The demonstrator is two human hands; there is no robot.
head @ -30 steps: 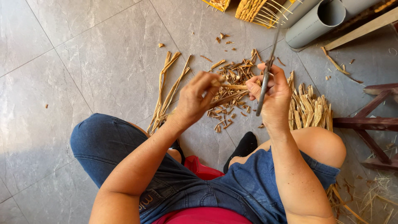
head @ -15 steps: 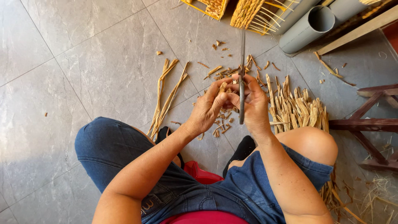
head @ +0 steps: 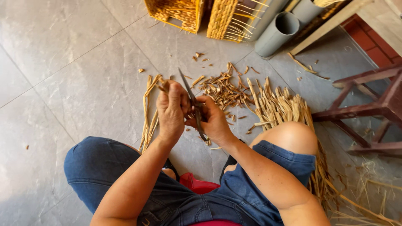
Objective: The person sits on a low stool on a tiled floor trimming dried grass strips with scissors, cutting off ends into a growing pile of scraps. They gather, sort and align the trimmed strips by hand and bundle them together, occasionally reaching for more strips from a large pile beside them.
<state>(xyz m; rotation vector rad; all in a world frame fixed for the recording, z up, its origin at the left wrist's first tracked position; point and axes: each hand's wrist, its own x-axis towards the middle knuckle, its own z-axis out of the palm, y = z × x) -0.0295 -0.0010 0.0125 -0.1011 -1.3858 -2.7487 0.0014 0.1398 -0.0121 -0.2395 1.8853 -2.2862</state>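
I sit low over a grey tiled floor. My right hand [head: 212, 120] grips a pair of dark scissors [head: 190, 98], whose blades point up and to the left. My left hand [head: 171, 109] is closed around a short piece of dried straw-coloured fibre [head: 164, 86], held against the blades. The two hands touch each other above my knees. On the floor just beyond them lies a scatter of cut fibre bits [head: 222, 90]. Long loose strands [head: 147, 113] lie to the left of my left hand.
A pile of dried fibre stalks [head: 281, 109] lies by my right knee. Woven yellow baskets [head: 179, 12] and grey pipes [head: 277, 29] stand at the far edge. A dark red wooden stool frame [head: 368, 109] is on the right.
The scissors have swung from pointing straight up to tilting left. Both hands have drawn closer to my body and to each other; the view has shifted down and right.
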